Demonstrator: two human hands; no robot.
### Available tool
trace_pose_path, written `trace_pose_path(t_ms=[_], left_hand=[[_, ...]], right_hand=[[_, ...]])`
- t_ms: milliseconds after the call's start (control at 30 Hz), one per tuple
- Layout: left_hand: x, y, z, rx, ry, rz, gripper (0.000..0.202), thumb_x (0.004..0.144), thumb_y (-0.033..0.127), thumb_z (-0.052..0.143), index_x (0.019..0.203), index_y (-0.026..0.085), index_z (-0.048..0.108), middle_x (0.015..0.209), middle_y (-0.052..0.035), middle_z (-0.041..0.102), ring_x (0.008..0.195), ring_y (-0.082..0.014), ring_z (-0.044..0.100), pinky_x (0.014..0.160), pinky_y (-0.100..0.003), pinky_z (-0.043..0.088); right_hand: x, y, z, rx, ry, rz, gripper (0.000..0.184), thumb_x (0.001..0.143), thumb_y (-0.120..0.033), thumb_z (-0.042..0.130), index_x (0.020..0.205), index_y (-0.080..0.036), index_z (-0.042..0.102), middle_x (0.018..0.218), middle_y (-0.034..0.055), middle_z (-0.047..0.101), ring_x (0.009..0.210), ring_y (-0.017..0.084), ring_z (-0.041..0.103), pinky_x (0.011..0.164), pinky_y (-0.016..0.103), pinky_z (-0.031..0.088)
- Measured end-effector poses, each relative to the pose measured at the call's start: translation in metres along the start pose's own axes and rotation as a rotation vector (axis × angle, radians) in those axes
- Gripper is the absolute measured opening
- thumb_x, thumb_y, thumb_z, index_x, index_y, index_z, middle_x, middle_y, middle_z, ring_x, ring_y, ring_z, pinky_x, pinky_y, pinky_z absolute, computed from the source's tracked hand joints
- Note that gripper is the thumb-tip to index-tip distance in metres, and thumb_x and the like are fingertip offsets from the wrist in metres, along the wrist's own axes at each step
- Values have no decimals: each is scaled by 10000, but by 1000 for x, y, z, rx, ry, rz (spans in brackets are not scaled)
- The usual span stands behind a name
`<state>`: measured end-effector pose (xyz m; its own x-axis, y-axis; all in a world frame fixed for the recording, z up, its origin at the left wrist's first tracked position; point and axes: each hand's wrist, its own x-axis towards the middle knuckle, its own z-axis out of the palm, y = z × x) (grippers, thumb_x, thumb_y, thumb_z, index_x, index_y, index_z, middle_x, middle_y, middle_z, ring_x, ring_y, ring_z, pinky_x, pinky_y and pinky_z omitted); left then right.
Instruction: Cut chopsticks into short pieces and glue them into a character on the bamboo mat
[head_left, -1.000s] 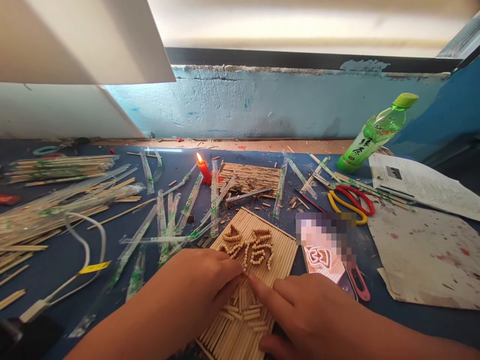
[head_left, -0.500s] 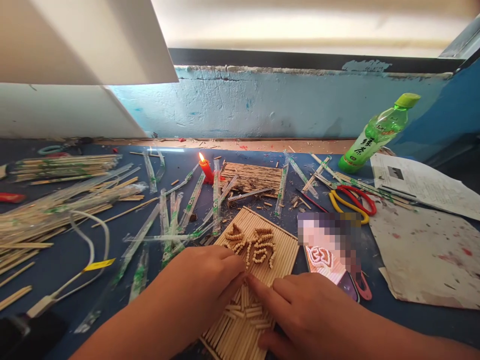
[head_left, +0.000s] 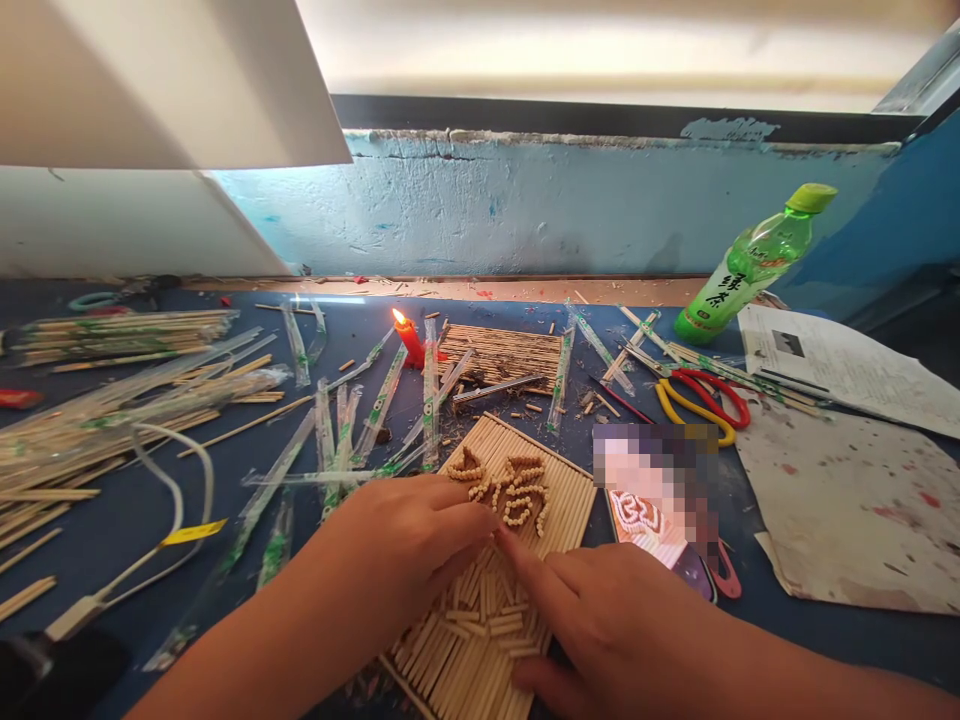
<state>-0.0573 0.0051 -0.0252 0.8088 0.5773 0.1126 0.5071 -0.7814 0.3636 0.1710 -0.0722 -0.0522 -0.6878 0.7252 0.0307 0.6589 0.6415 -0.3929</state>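
Observation:
A panel of pale wooden sticks (head_left: 568, 490) lies at a slant under my hands. Small beadlike wooden pieces (head_left: 525, 470) form raised shapes on its upper half, and short cut sticks (head_left: 487, 590) are arranged lower down. My left hand (head_left: 412, 535) reaches over the panel's left side, fingertips pinched together just below the raised shapes. Whatever is in that pinch is too small or hidden to make out. From the other side, my right hand (head_left: 592, 610) stretches its index finger to the left fingertips, while its thumb lies apart on the panel's lower right.
Behind the panel, a lit red candle (head_left: 409, 340) stands beside a darker stick mat (head_left: 510, 355). Plastic wrappers and stick bundles (head_left: 135, 335) spread leftward, near a white cable (head_left: 176, 490). On the right are a phone (head_left: 645, 510), red-and-yellow-handled pliers (head_left: 705, 400), papers (head_left: 855, 510) and a green bottle (head_left: 750, 270).
Both hands' fingertips have shifted slightly up the panel, toward the raised shapes. More of the short sticks and the panel's lower left now shows beneath my left hand.

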Motion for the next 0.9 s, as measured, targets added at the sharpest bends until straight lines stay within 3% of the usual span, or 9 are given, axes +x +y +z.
trace_pose_path(t_ms=[267, 900], left_hand=[[2, -1, -3, 0, -26, 10, 176, 963, 181, 582, 951, 244, 746, 708, 13, 626, 641, -156, 588, 561, -277, 359], [2, -2, 1, -10, -14, -6, 202, 983, 195, 546, 934, 241, 736, 731, 7, 628, 663, -169, 608, 577, -285, 379]], right_hand=[[0, 1, -1, 12, -32, 7, 818, 917, -423, 552, 1555, -32, 222, 956, 130, 766, 726, 245, 700, 562, 303, 454], [2, -1, -5, -18, -64, 14, 804, 907, -413, 557, 1530, -14, 243, 917, 104, 765, 709, 238, 711, 512, 304, 398]])
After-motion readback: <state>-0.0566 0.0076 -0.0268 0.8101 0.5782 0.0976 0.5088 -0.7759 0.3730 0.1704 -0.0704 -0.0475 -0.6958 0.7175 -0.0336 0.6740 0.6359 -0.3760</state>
